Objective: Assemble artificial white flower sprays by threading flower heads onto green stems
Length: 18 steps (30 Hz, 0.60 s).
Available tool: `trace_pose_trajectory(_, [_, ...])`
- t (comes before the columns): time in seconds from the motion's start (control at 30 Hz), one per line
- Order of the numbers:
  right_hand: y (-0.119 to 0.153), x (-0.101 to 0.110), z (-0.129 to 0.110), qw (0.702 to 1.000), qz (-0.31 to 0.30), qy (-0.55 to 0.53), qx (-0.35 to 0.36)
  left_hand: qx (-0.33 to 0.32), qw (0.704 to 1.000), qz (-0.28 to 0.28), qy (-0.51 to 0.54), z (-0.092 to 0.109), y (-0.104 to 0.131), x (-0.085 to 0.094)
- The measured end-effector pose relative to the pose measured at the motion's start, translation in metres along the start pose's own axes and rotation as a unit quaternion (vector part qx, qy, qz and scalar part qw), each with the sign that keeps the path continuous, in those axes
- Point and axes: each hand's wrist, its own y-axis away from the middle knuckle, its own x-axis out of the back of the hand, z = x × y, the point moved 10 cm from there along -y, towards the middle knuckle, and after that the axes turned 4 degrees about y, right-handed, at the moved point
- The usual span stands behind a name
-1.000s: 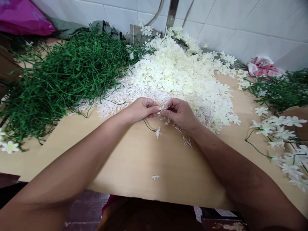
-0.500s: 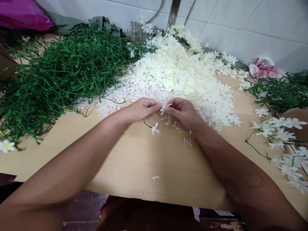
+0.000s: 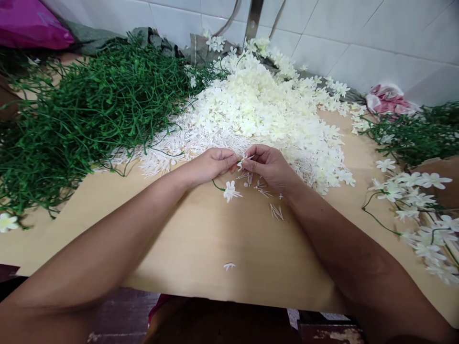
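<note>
My left hand [image 3: 218,165] is closed in a pinch on a green artificial flower stem [image 3: 217,185]. A white flower [image 3: 231,191] on that stem hangs just below the hand. Against it, the fingertips of my right hand [image 3: 266,165] pinch a small white artificial flower [image 3: 241,164], which sits between the two hands. Just beyond my hands spreads a heap of white stamen sticks [image 3: 201,138]. Behind that rises a large pile of cream-white flower heads [image 3: 258,102]. A few loose white stamens [image 3: 264,189] lie under my right hand.
A big tangle of green stems [image 3: 107,100] covers the left of the cardboard-topped table [image 3: 201,248]. On the right are finished-looking white flower sprays [image 3: 419,196], more green stems [image 3: 426,136] and a pink-and-white cloth [image 3: 389,99]. A magenta bag [image 3: 34,24] lies at the back left.
The white flower hanging under my left hand has turned and shows its petals more openly. Both hands remain together, pinching at nearly the same spot. The whole view has shifted slightly.
</note>
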Motion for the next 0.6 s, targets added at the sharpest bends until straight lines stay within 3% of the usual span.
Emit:
trace_pose_trajectory(0.3, [0.005,-0.019,-0.005,0.995,-0.089,-0.033,0.021,0.013,0.999,-0.032,0.027,-0.004,0.0,-0.009])
trace_pose_trajectory(0.6, [0.003,-0.015,-0.004,0.996,-0.04,0.069,0.034,0.001,0.999,-0.028,0.018,-0.001,0.0,-0.011])
